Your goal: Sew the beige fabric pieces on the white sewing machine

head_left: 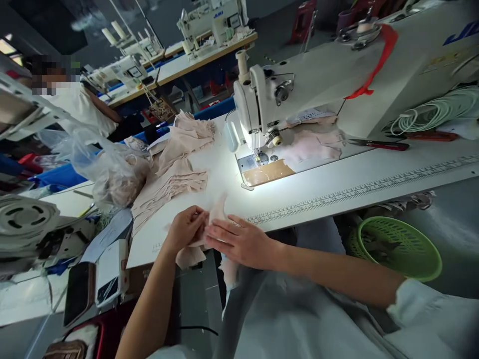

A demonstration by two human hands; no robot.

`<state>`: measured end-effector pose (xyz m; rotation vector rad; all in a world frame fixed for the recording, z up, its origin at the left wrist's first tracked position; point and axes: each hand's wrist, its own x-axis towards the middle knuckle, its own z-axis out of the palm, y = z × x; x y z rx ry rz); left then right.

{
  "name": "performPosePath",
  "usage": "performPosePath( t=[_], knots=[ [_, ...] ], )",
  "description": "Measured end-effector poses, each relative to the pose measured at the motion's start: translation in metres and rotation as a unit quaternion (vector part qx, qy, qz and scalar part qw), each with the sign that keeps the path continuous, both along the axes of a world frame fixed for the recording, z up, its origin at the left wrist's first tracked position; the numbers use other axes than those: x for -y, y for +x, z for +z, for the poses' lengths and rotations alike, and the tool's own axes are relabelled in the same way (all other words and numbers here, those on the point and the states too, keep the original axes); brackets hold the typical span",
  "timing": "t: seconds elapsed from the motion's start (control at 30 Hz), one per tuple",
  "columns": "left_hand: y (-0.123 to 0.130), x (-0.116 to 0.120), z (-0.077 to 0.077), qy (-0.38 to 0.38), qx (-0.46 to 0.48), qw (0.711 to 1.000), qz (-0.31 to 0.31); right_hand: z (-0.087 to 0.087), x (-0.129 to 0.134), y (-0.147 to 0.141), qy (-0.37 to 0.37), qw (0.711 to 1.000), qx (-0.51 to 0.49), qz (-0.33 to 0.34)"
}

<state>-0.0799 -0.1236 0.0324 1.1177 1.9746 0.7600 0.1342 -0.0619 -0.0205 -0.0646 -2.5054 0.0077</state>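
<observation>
Over the front edge of the sewing table, both my hands are at a pale pink fabric piece (pixel 217 208). My left hand (pixel 187 228) pinches its left side, with the fingers curled in. My right hand (pixel 243 242) grips the right side, its fingers laid across the cloth and the thumb hidden. Part of the fabric hangs below the hands, past the table edge. Beyond them stands the sewing machine (pixel 249 107), its lamp lighting the needle plate (pixel 247 163). More pink cloth (pixel 314 144) lies under the machine arm.
Stacked pink fabric pieces (pixel 172 187) and a plastic bag (pixel 119 174) lie to the left. Thread snips (pixel 379 144) rest at the right, behind the printed ruler (pixel 359 190). A green basket (pixel 404 249) stands below the table. Another person (pixel 80 107) sits at the far left.
</observation>
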Motion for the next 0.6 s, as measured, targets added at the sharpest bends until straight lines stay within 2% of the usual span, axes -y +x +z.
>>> performPosePath(
  t=[0.1, 0.17, 0.23, 0.3, 0.33, 0.37, 0.43, 0.53, 0.6],
  knots=[
    [0.005, -0.001, 0.000, 0.029, -0.033, 0.999, -0.008, -0.009, 0.006, -0.019, -0.012, 1.000, 0.013, -0.013],
    [-0.002, 0.014, 0.004, 0.027, -0.005, 1.000, -0.015, -0.012, 0.009, -0.009, -0.059, 0.998, -0.007, 0.014],
    [-0.015, 0.043, 0.009, 0.002, 0.043, 0.999, -0.026, -0.013, 0.013, 0.017, -0.159, 0.985, -0.039, 0.060],
    [-0.027, 0.080, 0.012, -0.048, 0.085, 0.994, -0.050, -0.013, 0.020, 0.048, -0.322, 0.941, -0.043, 0.098],
    [-0.032, 0.098, 0.011, -0.079, 0.103, 0.989, -0.066, -0.014, 0.024, 0.062, -0.412, 0.903, -0.023, 0.118],
    [-0.034, 0.114, 0.009, -0.109, 0.117, 0.984, -0.080, -0.016, 0.028, 0.074, -0.503, 0.854, 0.004, 0.135],
    [-0.034, 0.135, -0.001, -0.161, 0.133, 0.973, -0.096, -0.027, 0.035, 0.088, -0.661, 0.736, 0.053, 0.137],
    [-0.026, 0.138, -0.026, -0.211, 0.131, 0.963, -0.107, -0.060, 0.041, 0.089, -0.819, 0.570, 0.037, 0.055],
    [-0.022, 0.129, -0.044, -0.224, 0.120, 0.961, -0.111, -0.085, 0.040, 0.084, -0.871, 0.488, -0.042, -0.023]
  ],
)
